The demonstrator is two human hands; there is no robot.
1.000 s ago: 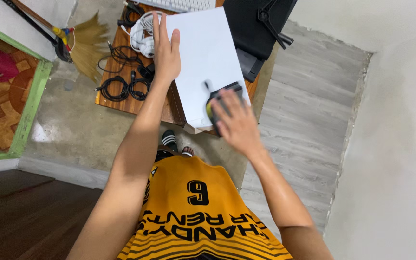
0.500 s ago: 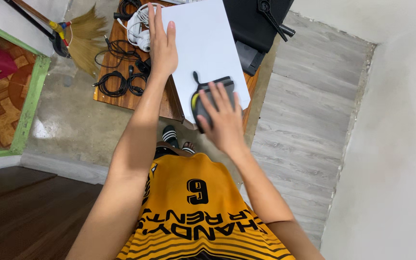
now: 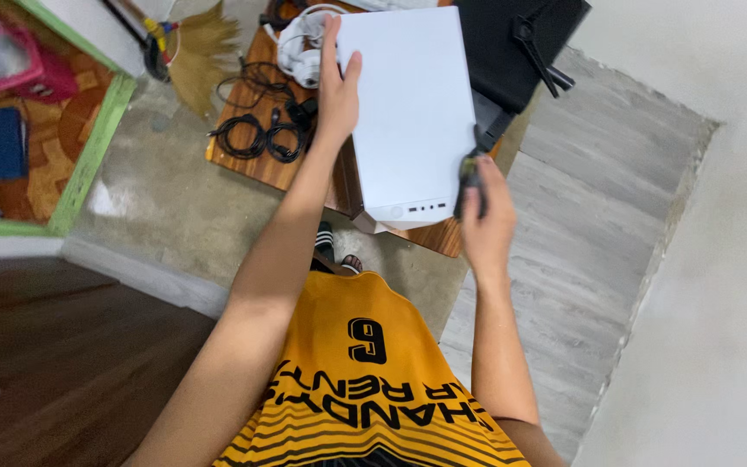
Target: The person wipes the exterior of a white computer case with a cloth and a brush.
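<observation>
A white computer case [image 3: 412, 112] lies flat on a low wooden table [image 3: 252, 171]. My left hand [image 3: 336, 86] rests flat along the case's left edge, fingers pointing away from me. My right hand [image 3: 486, 223] is closed around a small dark object [image 3: 469, 175], pressed against the case's right side near the front corner. I cannot tell what the dark object is. My orange shirt fills the bottom of the view.
Coiled black cables [image 3: 257, 138] and white headphones [image 3: 300, 43] lie on the table left of the case. A black flat device with a stand [image 3: 512, 43] lies behind the case. A broom [image 3: 196, 43] and a green floor border [image 3: 88, 156] are at left.
My right hand slid with the dark object from the top of the case to its right edge. My left hand stayed on the left edge.
</observation>
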